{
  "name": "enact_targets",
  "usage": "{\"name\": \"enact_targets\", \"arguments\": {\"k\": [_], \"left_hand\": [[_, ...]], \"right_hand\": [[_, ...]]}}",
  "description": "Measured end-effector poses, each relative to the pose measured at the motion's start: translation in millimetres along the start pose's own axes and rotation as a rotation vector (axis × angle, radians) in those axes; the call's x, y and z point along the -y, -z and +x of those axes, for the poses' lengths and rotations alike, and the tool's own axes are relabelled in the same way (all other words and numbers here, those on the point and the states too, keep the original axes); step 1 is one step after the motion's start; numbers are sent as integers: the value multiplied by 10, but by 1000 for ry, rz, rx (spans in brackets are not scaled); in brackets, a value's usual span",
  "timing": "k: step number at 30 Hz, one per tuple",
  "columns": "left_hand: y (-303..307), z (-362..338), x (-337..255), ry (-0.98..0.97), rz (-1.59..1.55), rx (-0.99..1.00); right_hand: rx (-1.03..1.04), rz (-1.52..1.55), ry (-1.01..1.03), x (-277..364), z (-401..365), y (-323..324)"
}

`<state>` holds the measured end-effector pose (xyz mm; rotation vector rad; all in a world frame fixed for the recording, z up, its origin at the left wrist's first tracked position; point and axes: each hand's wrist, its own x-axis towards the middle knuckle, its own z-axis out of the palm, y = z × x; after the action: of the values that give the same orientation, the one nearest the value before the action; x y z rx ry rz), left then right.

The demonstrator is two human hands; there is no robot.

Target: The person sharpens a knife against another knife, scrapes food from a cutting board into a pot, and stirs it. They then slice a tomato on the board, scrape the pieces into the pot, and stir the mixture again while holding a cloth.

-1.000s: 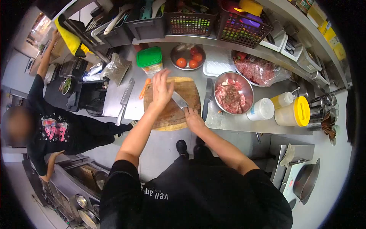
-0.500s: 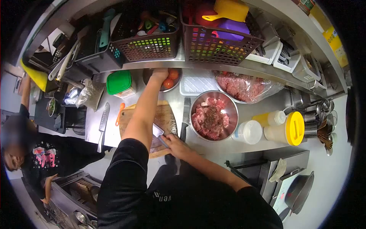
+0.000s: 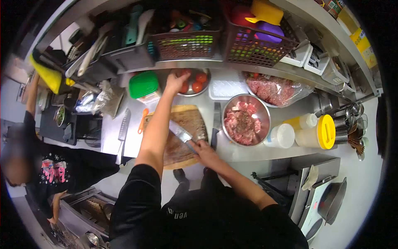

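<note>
Lettering, white, on my black shirt (image 3: 178,215): reads "ven", the rest lost in a fold.
Pink print on the co-worker's shirt (image 3: 52,172): illegible.
Yellow boxes (image 3: 365,45), print: too small to read.

— Where's the cutting board (image 3: 187,124)?
— At the counter's (image 3: 244,152) front edge; tomato bowl (image 3: 195,84) behind it, meat bowl (image 3: 245,120) to its right.
— Knives?
— Side knife (image 3: 122,133) left of the board, second knife (image 3: 216,118) between board and meat bowl, gripped knife (image 3: 181,133) over the board.
</note>
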<state>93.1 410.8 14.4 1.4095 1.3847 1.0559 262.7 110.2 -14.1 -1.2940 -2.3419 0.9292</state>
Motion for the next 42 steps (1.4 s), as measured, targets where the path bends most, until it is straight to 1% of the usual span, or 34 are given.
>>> {"name": "enact_targets", "arguments": {"k": [2, 4, 6, 8, 10, 11, 12, 13, 17, 19, 20, 22, 23, 25, 29, 32, 34, 35, 37, 38, 40, 41, 42], "left_hand": [[184, -672, -321, 201, -664, 104], [418, -1263, -411, 196, -992, 312], [625, -1800, -446, 303, -1118, 331], [824, -2233, -485, 333, -1182, 352], [1001, -2564, -534, 232, -1198, 412], [1082, -2683, -526, 229, -1200, 407], [1148, -2781, -516, 267, -1227, 407], [1200, -2860, -511, 307, -1253, 409], [1334, -3099, -488, 324, -1249, 409], [1368, -3169, -469, 351, -1220, 398], [1373, -3198, -462, 353, -1221, 407], [1357, -3237, -442, 332, -1055, 379], [1330, -3250, -432, 337, -1054, 391], [1262, -3265, -401, 360, -968, 327], [1121, -3273, -342, 394, -937, 346], [1020, -3269, -307, 391, -879, 354], [953, -3261, -274, 396, -869, 310], [906, -3238, -248, 399, -866, 317], [775, -3154, -93, 484, -771, 201], [714, -3108, -17, 489, -769, 208], [581, -2997, 166, 435, -460, 247], [503, -2965, 268, 436, -460, 255], [415, -2936, 410, 441, -446, 229]], "right_hand": [[101, 0, -156, 33, 46, -49], [62, -59, -201, 223, 49, 36], [-35, -158, -166, 228, 46, -61], [-88, -230, -171, 231, 43, -160], [-78, -266, -185, 325, 25, -224], [-94, -330, -216, 371, 6, -269], [-112, -394, -249, 448, 3, -294], [-52, -438, -306, 511, 4, -303], [-35, -551, -367, 703, -40, -406], [-95, -375, -458, 765, -96, -402], [-99, -377, -465, 788, -134, -391], [-171, -157, -549, 911, -216, -292], [-177, -156, -560, 919, -254, -239], [-181, 83, -603, 905, -328, -120], [-174, 127, -706, 918, -461, -84], [-137, 227, -742, 844, -533, -134], [-106, 370, -810, 847, -566, -134], [-110, 374, -816, 816, -573, -145], [-117, 360, -724, 764, -584, -163], [-119, 364, -731, 768, -595, -158], [-130, 385, -764, 923, -570, -77], [-134, 386, -771, 883, -572, -145], [-221, 253, -676, 813, -575, -263]]}}
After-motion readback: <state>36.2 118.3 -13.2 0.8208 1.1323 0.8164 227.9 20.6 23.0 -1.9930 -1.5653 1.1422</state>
